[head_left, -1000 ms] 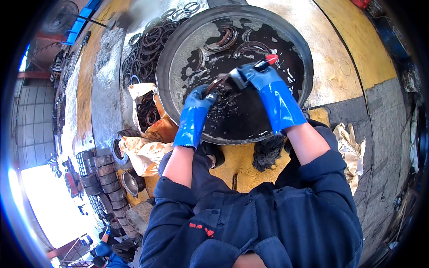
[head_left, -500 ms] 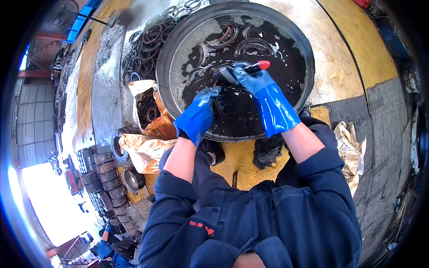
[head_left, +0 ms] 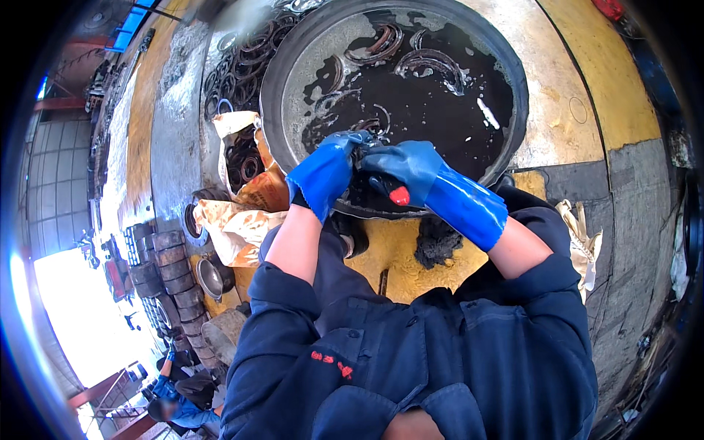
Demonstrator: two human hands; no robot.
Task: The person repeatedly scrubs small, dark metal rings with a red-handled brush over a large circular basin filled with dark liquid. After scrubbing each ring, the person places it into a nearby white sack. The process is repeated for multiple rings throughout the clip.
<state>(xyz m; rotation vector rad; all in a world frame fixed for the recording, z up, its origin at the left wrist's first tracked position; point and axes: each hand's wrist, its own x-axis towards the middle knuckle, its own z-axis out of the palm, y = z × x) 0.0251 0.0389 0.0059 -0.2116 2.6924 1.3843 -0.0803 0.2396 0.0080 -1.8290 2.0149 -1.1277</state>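
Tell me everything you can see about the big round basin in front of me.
The basin is a wide, round, shallow tub with a thick dark rim, sitting on the stained yellow and grey floor. It looks like grimy metal or rubber. Black oily liquid covers most of its bottom, with curved metal parts lying in it. The left hand and right hand, in blue gloves, work over its near edge.

A red-handled tool [head_left: 398,195] and a small dark greasy part [head_left: 364,155], gripped over the near rim of the round black basin [head_left: 279,95]
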